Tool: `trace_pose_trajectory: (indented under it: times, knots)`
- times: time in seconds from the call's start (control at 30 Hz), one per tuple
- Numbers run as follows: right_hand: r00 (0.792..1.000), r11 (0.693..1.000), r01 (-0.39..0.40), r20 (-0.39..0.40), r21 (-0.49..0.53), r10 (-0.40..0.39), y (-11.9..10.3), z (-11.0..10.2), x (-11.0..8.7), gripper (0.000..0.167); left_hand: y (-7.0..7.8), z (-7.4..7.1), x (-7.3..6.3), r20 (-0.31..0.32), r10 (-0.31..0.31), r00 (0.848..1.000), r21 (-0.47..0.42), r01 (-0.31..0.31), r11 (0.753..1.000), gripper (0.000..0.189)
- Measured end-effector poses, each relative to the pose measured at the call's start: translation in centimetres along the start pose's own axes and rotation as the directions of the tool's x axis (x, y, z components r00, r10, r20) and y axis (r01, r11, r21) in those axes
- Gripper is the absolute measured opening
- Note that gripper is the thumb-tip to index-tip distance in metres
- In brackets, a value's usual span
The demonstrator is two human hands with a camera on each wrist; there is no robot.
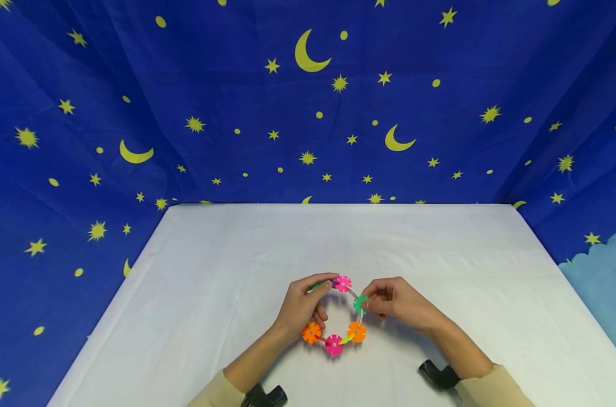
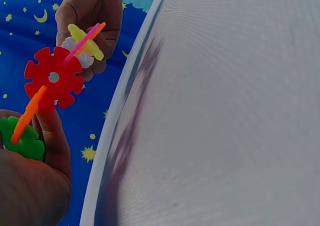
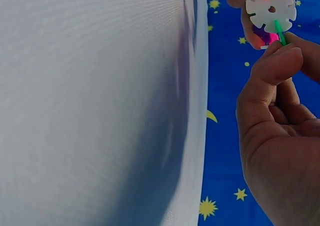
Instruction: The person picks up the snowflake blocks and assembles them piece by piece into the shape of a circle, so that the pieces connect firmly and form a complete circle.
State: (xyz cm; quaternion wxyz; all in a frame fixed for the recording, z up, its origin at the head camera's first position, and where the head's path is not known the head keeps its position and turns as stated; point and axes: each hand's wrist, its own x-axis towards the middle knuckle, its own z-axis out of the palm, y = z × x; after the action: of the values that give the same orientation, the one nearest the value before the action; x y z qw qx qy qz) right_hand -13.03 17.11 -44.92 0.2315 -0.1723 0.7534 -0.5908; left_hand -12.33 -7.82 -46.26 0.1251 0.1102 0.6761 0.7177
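Note:
A ring of slotted plastic snowflake discs, linked edge to edge, is held up between both hands above the table. My left hand [image 1: 298,308] grips the ring's left side, its fingers curled over a green disc [image 2: 27,145] and the thumb near a red disc [image 2: 54,78]. My right hand [image 1: 401,304] pinches a teal-green disc [image 1: 360,304] on the right side between thumb and fingertips. That disc slots into a white disc [image 3: 271,8]. Pink [image 1: 343,284], orange [image 1: 357,332] and magenta discs [image 1: 334,345] show in the head view. The left fingers partly hide the upper left links.
A white cloth-covered table [image 1: 211,254] lies under the hands. Blue curtains [image 1: 246,96] with yellow moons and stars stand behind it and at both sides. Black wrist devices [image 1: 439,375] sit by the forearms, near beige sleeves [image 1: 496,387].

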Motion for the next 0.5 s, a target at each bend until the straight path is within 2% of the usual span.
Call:
trace_pose_trajectory:
  times: [0.5]
  knots:
    - [0.999, 0.999, 0.025, -0.035, -0.03, -0.026, -0.51, 0.84, -0.24, 0.015, -0.12, 0.06, 0.01, 0.034, 0.031, 0.999, 0.034, -0.032, 0.999, 0.027]
